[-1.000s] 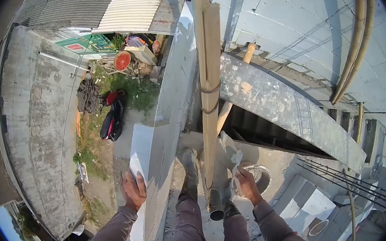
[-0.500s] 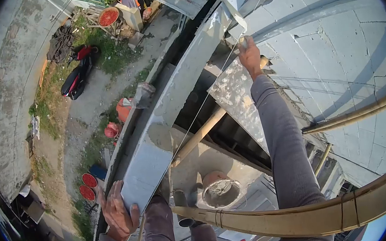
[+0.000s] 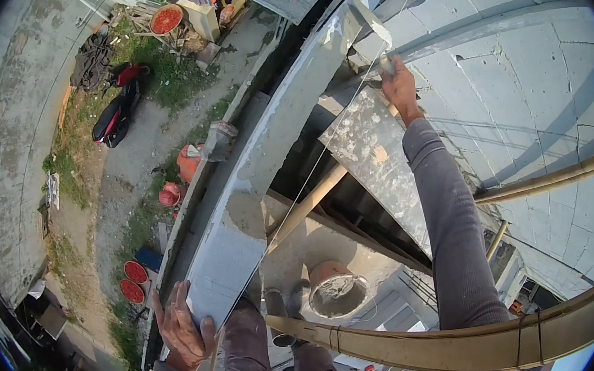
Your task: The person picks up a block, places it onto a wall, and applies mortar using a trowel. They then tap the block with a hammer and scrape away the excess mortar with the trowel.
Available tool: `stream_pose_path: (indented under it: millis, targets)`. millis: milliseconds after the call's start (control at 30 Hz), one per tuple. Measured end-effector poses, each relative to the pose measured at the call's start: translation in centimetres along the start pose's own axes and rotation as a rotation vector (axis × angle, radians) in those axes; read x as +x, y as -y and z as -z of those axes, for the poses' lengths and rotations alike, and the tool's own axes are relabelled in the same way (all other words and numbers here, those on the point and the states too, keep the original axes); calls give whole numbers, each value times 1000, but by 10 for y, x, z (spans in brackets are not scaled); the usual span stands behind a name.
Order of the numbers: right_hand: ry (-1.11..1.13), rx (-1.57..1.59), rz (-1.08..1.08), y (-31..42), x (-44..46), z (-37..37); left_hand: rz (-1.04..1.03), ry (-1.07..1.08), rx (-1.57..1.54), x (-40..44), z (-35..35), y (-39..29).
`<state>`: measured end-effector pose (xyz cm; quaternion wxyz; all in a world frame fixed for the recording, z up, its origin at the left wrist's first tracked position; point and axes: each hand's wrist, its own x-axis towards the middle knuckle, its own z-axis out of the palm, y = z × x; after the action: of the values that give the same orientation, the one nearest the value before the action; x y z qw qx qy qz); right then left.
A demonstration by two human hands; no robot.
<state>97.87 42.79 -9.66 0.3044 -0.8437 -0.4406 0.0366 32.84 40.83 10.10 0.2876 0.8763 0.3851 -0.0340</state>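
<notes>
My right hand (image 3: 400, 89) is wrapped around the handle of a trowel, whose blade (image 3: 372, 25) points up beside the far end of a narrow block wall (image 3: 283, 118). Grey wet mortar coats the wall's top and side. At the near end, my left hand (image 3: 184, 331) lies with fingers spread against a pale grey block (image 3: 222, 266). A patch of mortar (image 3: 244, 216) covers this block's far end. Along the wall's inner side runs a taut string (image 3: 313, 163), passing close to my right hand.
Below stands a bucket of mortar (image 3: 339, 295) near my legs. A bamboo pole (image 3: 306, 202) and a stained board (image 3: 372, 145) lie beside the wall. A curved bamboo strip (image 3: 436, 337) crosses in front of me. Left of the wall is a drop to ground with a motorbike (image 3: 118, 114).
My right hand and the trowel have shifted slightly to the right, away from the wall. The left hand stays on the block.
</notes>
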Motion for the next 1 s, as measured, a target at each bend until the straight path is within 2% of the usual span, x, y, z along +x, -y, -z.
stream_pose_path:
  millis: [67, 100, 167, 200, 333, 433, 500, 567, 667, 800, 900, 1000]
  targets:
    - [133, -78, -27, -9, 17, 1, 15, 1, 4, 0, 0, 0]
    - [130, -79, -33, -11, 7, 0, 10, 4, 6, 0, 0, 0]
    - [68, -62, 195, -6, -25, -4, 1, -5, 4, 1, 1, -1]
    - [220, -105, 61, 4, -40, -1, -2, -5, 6, 1, 1, -1]
    - [191, -96, 91, 19, -86, -6, -42, -37, 31, 1, 0, -1]
    - [280, -170, 95, 29, -86, 5, -51, -49, 36, 0, -2, 1]
    - [343, -286, 242, 32, -73, 17, -49, -51, 21, -1, -4, 0]
    - [318, -259, 248, 17, -62, 18, -42, -51, 23, -1, -4, 1]
    - [188, -113, 42, -7, -54, 9, -20, -29, -3, -1, -2, -1]
    - [129, 39, -84, -21, -84, -29, -56, -78, 23, -1, -8, 2]
    - [95, 115, -12, 21, -137, -52, -33, -79, 5, -2, -7, 1]
    - [154, 84, 10, 58, -189, -57, -36, -73, 30, -5, -8, 3]
